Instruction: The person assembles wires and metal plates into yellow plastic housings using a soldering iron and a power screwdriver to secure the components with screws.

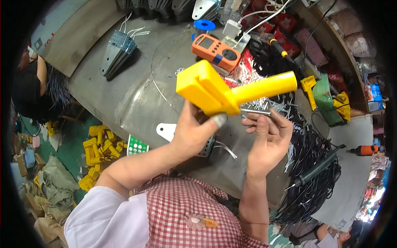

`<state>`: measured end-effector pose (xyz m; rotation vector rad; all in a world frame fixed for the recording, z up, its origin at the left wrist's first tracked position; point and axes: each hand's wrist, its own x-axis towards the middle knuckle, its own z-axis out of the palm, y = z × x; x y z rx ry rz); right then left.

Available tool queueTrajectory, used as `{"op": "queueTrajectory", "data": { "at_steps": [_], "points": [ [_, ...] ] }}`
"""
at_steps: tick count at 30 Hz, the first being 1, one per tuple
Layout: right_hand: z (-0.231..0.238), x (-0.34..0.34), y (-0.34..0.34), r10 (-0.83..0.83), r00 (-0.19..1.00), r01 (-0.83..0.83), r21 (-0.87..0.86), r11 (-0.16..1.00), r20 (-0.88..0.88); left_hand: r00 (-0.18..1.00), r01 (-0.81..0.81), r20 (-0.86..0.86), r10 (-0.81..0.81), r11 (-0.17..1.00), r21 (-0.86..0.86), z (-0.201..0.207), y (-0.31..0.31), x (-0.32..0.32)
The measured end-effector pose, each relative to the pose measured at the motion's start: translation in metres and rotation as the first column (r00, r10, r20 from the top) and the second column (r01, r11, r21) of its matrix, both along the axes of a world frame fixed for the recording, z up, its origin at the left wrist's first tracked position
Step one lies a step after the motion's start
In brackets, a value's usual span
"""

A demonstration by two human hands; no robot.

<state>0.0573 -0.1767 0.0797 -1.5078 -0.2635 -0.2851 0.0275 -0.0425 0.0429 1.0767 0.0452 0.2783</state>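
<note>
My left hand (193, 134) is closed round the underside of a yellow plastic housing (202, 89), a box-shaped head with a round handle pointing right. The thumb presses on its lower edge and has a greyish covering at the tip. Close to the right of the housing, my right hand (269, 142) pinches a thin metal rod (257, 111), lying level just under the handle. Whether the rod touches the housing I cannot tell. Beneath my left forearm and hand lies a tapered metal-plate part (166, 131) with white wires (226, 149), partly hidden.
An orange handheld meter (215, 51) and a blue spool (204, 25) sit at the back. Black cables (310, 194) heap at the right, with a dark cylindrical tool (316, 170). A stack of metal plates (118, 51) stands back left; yellow housings (99, 149) pile lower left. Other people appear at the edges.
</note>
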Motion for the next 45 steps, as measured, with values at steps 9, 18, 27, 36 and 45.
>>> {"op": "queueTrajectory", "data": {
  "at_steps": [9, 18, 27, 36, 45],
  "points": [
    [0.001, 0.010, -0.018, 0.169, 0.979, -0.157, 0.108, 0.982, -0.114, 0.989, 0.147, -0.035, -0.145, 0.988, 0.051, 0.001, 0.001, 0.002],
    [0.004, -0.014, -0.030, 0.036, 0.975, 0.117, -0.647, 0.753, 0.219, 0.992, 0.116, -0.079, -0.098, 0.956, 0.270, 0.013, 0.012, 0.005],
    [0.044, -0.015, -0.051, 0.428, 0.855, 0.265, -0.956, 0.124, 0.292, 0.908, 0.049, -0.009, -0.419, 0.085, 0.995, -0.014, 0.040, -0.015],
    [-0.058, -0.044, -0.077, 0.174, 0.982, 0.000, -0.916, 0.400, 0.076, 0.936, 0.076, -0.002, -0.351, 0.199, 0.977, -0.031, 0.030, -0.013],
    [-0.014, -0.031, -0.070, 0.326, 0.935, 0.101, -0.986, 0.134, 0.141, 0.919, 0.121, -0.024, -0.392, 0.224, 0.967, -0.033, 0.030, -0.013]
  ]
}}
